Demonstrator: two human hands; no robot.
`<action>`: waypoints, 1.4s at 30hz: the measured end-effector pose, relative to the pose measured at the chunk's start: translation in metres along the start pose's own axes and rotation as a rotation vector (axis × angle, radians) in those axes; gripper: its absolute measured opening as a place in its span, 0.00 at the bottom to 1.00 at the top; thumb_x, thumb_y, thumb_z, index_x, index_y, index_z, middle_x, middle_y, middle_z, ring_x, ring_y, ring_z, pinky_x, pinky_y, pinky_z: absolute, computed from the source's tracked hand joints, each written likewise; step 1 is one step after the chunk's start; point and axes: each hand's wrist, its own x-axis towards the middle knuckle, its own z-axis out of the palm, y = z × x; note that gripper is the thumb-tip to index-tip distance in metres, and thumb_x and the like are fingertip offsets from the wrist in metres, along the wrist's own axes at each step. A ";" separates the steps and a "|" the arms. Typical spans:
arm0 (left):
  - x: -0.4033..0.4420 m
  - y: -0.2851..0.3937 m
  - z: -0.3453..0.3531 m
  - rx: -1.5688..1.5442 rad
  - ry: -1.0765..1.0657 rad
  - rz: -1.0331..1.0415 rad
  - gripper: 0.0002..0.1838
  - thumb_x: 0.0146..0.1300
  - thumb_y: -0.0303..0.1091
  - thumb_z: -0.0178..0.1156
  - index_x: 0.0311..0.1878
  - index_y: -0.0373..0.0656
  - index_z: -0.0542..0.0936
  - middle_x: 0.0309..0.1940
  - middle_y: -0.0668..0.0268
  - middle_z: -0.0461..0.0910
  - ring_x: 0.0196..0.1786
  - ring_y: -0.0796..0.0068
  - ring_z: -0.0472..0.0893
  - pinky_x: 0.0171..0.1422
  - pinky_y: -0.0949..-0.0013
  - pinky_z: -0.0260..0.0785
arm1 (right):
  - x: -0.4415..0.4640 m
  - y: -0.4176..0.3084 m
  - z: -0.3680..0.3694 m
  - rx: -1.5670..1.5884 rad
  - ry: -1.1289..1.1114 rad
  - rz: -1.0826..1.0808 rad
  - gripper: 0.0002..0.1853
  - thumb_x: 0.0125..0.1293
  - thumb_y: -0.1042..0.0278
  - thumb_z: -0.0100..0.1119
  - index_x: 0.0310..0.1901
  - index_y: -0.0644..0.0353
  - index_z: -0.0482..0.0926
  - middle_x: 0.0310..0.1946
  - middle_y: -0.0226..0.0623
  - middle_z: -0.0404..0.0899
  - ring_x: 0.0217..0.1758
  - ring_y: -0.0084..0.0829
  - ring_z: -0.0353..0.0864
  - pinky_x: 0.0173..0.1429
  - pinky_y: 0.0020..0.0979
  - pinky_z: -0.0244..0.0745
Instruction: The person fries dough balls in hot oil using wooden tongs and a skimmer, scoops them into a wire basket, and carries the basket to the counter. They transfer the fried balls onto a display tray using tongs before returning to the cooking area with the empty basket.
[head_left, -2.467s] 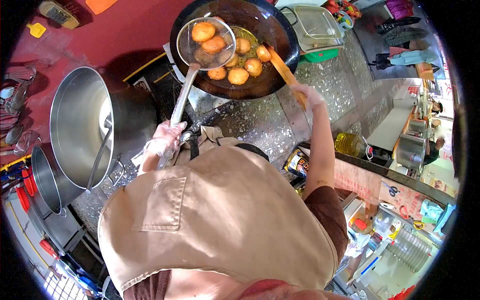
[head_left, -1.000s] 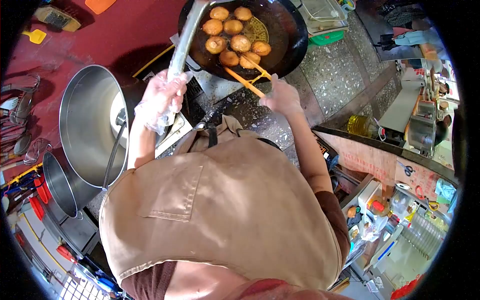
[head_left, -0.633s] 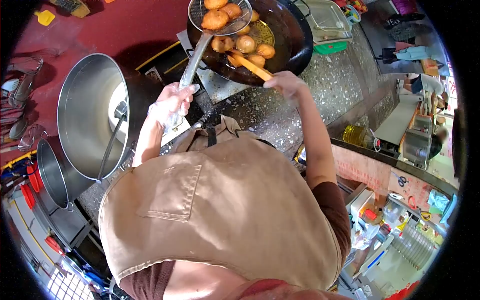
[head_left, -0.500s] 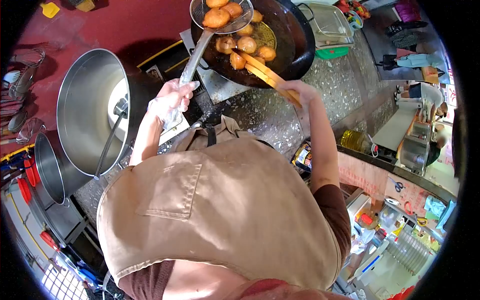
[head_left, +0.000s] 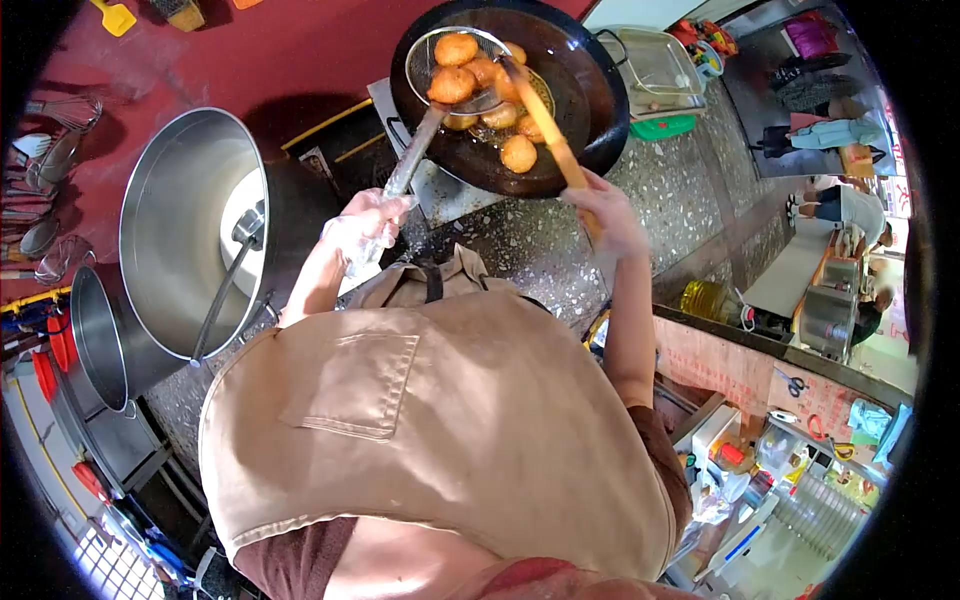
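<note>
My left hand (head_left: 368,232), in a clear plastic glove, is closed round the handle of a wire mesh strainer (head_left: 418,150). Several browned fried dough balls (head_left: 452,84) lie in its bowl, held over a dark wok (head_left: 590,125) of oil. Gloved too, my right hand (head_left: 610,212) grips a pair of wooden tongs (head_left: 548,125). Their dark tips reach a dough ball (head_left: 508,84) at the strainer's right rim; whether they pinch it I cannot tell. More dough balls (head_left: 518,154) sit in the oil beside the strainer, some on a round perforated piece.
Left of the wok stands a large steel pot (head_left: 150,170) with a ladle (head_left: 225,285) in it, beside a smaller pot (head_left: 97,340). A wire-framed tray (head_left: 665,70) is right of the wok. Whisks (head_left: 65,115) hang at far left. Other people (head_left: 855,215) are at far right.
The strainer has moved slightly down and right in view, with the left hand. The tongs have swung upward from the lower dough balls to the strainer's right rim.
</note>
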 end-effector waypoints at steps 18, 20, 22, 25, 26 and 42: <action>-0.043 0.095 0.039 0.047 -0.018 0.250 0.09 0.61 0.34 0.57 0.32 0.42 0.68 0.17 0.74 0.67 0.14 0.86 0.65 0.16 0.80 0.59 | -0.014 -0.045 0.026 -0.286 0.518 -0.462 0.42 0.47 0.61 0.70 0.62 0.66 0.60 0.44 0.39 0.77 0.39 0.26 0.76 0.43 0.27 0.72; -0.042 0.088 0.037 0.032 -0.034 0.242 0.10 0.60 0.35 0.58 0.34 0.41 0.68 0.17 0.74 0.67 0.14 0.87 0.64 0.16 0.81 0.57 | -0.030 -0.073 0.036 -0.651 0.565 -0.516 0.42 0.46 0.60 0.69 0.63 0.63 0.60 0.46 0.49 0.75 0.42 0.38 0.78 0.44 0.33 0.74; -0.044 0.076 0.037 -0.054 -0.096 0.205 0.11 0.60 0.36 0.59 0.36 0.41 0.69 0.18 0.74 0.67 0.14 0.88 0.63 0.15 0.83 0.56 | -0.031 -0.078 0.034 -0.783 0.575 -0.593 0.42 0.47 0.58 0.68 0.63 0.63 0.61 0.47 0.50 0.74 0.43 0.42 0.77 0.44 0.36 0.74; -0.037 0.048 0.027 -0.107 -0.146 0.107 0.10 0.60 0.35 0.59 0.35 0.42 0.69 0.18 0.74 0.66 0.14 0.88 0.63 0.15 0.83 0.56 | -0.029 -0.103 0.025 -1.146 0.540 -0.662 0.40 0.47 0.55 0.66 0.61 0.62 0.62 0.47 0.50 0.74 0.45 0.49 0.76 0.47 0.42 0.72; -0.034 0.038 0.023 -0.092 -0.143 0.088 0.10 0.60 0.35 0.59 0.35 0.42 0.69 0.17 0.74 0.66 0.15 0.88 0.63 0.15 0.83 0.55 | -0.031 -0.119 0.024 -1.230 0.480 -0.567 0.39 0.47 0.57 0.66 0.61 0.61 0.63 0.45 0.49 0.74 0.45 0.48 0.76 0.46 0.42 0.72; -0.022 -0.019 0.022 -0.082 -0.087 -0.061 0.10 0.61 0.34 0.58 0.32 0.41 0.67 0.17 0.73 0.67 0.14 0.85 0.67 0.13 0.80 0.60 | 0.005 -0.125 0.049 -1.532 0.076 -0.219 0.32 0.48 0.58 0.62 0.54 0.62 0.66 0.36 0.48 0.77 0.40 0.46 0.79 0.45 0.42 0.74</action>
